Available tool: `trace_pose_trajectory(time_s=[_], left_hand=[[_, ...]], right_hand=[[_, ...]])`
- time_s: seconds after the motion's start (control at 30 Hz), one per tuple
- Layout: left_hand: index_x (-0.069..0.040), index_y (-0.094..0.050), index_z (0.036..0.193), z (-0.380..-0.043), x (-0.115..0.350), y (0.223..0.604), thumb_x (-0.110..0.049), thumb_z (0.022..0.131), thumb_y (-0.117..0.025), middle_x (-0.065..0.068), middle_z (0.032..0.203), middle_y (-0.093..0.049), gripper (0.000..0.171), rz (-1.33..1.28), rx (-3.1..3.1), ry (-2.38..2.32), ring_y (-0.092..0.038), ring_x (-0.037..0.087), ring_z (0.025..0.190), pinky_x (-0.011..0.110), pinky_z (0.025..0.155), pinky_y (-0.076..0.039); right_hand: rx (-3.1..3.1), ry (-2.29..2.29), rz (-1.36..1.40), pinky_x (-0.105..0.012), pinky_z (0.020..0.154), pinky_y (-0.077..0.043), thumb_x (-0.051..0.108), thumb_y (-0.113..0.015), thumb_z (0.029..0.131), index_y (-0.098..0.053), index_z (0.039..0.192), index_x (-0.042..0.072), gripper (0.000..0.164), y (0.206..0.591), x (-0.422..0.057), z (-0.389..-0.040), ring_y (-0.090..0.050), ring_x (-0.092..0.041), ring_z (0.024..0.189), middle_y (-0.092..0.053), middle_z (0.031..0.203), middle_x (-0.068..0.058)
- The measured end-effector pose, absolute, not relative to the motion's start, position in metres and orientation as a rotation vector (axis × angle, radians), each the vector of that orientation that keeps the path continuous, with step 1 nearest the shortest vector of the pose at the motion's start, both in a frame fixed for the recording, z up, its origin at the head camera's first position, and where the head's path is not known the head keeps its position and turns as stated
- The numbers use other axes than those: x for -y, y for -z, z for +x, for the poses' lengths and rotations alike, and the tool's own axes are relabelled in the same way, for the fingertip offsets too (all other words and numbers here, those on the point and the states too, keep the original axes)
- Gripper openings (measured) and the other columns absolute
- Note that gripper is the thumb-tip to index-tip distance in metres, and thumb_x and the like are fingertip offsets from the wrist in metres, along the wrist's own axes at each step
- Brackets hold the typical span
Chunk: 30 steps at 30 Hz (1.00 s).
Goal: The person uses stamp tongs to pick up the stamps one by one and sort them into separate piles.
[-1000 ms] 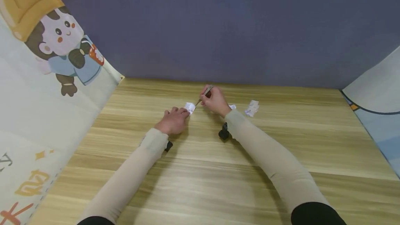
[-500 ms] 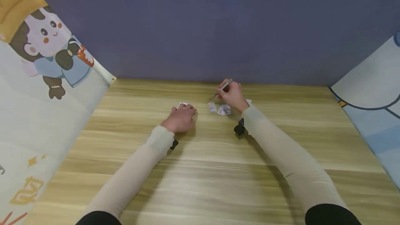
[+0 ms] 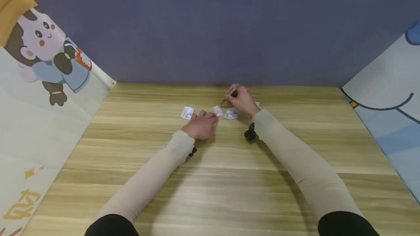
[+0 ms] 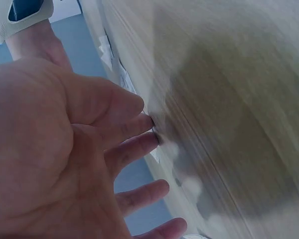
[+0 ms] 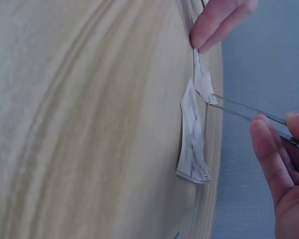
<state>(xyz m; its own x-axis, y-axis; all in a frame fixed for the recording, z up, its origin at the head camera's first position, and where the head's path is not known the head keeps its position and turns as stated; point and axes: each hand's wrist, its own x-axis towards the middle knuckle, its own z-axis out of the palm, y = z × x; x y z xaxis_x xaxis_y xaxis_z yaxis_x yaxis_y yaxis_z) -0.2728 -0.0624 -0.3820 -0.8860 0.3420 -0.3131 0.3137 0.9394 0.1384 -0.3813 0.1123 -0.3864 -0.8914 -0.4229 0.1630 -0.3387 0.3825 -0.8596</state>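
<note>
My right hand (image 3: 243, 100) holds a pair of slim metal tweezers (image 3: 234, 89) between thumb and fingers. In the right wrist view the tweezer tips are at the far corner of a small printed paper piece (image 5: 203, 82). At that piece's near edge are the fingertips of my left hand (image 3: 201, 125), with the fingers extended. A larger, creased paper piece (image 3: 231, 113) lies just to the right of the small one. In the left wrist view the palm and spread fingers show, and the paper is mostly hidden behind the fingertips.
Another paper piece (image 3: 187, 113) lies to the left of my left hand. Behind my right wrist a further white paper piece (image 3: 257, 104) is partly hidden. The wooden table (image 3: 210, 181) meets a dark blue-grey wall panel (image 3: 210, 28), with printed cloths (image 3: 75, 119) at the sides.
The tweezers have left the leftmost paper and moved right to the small middle piece. My left hand has also shifted right, off the left paper and onto the small piece's edge.
</note>
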Motion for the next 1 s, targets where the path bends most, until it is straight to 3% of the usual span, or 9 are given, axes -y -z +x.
trace_pose_trajectory(time_s=[0.33, 0.5, 0.67, 0.9, 1.0], left_hand=[[-0.018, -0.032, 0.149, -0.281, 0.057, 0.380, -0.020, 0.091, -0.053, -0.003, 0.153, -0.024, 0.062, 0.440, -2.767, -0.082, -0.021, 0.026, 0.136, 0.055, 0.104, -0.021], [-0.018, -0.030, 0.149, -0.285, 0.056, 0.379, -0.023, 0.097, -0.046, -0.003, 0.154, -0.022, 0.055, 0.401, -2.766, -0.132, -0.020, 0.025, 0.137, 0.055, 0.105, -0.019], [-0.017, -0.028, 0.150, -0.289, 0.048, 0.378, -0.022, 0.098, -0.045, -0.003, 0.154, -0.022, 0.055, 0.423, -2.788, -0.202, -0.018, 0.025, 0.138, 0.054, 0.106, -0.018], [-0.016, -0.026, 0.151, -0.294, 0.027, 0.376, -0.021, 0.098, -0.043, -0.001, 0.155, -0.020, 0.056, 0.483, -2.783, -0.254, -0.015, 0.026, 0.139, 0.050, 0.106, -0.020], [-0.016, -0.027, 0.150, -0.297, 0.014, 0.375, -0.019, 0.097, -0.042, -0.001, 0.155, -0.022, 0.056, 0.521, -2.783, -0.264, -0.016, 0.026, 0.139, 0.051, 0.104, -0.021]], right_hand=[[-2.527, 1.553, -0.772, -0.042, 0.060, -0.055, 0.002, -0.063, 0.090, -0.059, 0.088, 0.003, 0.005, 0.385, -0.112, -0.393, -0.065, -0.027, 0.067, -0.064, 0.082, -0.021], [-2.504, 1.586, -0.848, -0.041, 0.061, -0.055, 0.003, -0.062, 0.091, -0.058, 0.087, 0.005, 0.005, 0.381, -0.115, -0.397, -0.065, -0.030, 0.069, -0.064, 0.081, -0.021], [-2.542, 1.664, -0.879, -0.041, 0.059, -0.055, 0.000, -0.062, 0.090, -0.058, 0.086, 0.006, 0.008, 0.371, -0.135, -0.395, -0.065, -0.033, 0.068, -0.064, 0.079, -0.020], [-2.581, 1.679, -0.859, -0.044, 0.064, -0.054, 0.003, -0.060, 0.092, -0.058, 0.095, -0.004, 0.008, 0.360, -0.172, -0.391, -0.065, -0.037, 0.072, -0.063, 0.084, -0.021], [-2.629, 1.667, -0.825, -0.043, 0.063, -0.055, 0.004, -0.061, 0.092, -0.059, 0.094, -0.002, 0.007, 0.358, -0.188, -0.389, -0.065, -0.033, 0.071, -0.064, 0.084, -0.020]])
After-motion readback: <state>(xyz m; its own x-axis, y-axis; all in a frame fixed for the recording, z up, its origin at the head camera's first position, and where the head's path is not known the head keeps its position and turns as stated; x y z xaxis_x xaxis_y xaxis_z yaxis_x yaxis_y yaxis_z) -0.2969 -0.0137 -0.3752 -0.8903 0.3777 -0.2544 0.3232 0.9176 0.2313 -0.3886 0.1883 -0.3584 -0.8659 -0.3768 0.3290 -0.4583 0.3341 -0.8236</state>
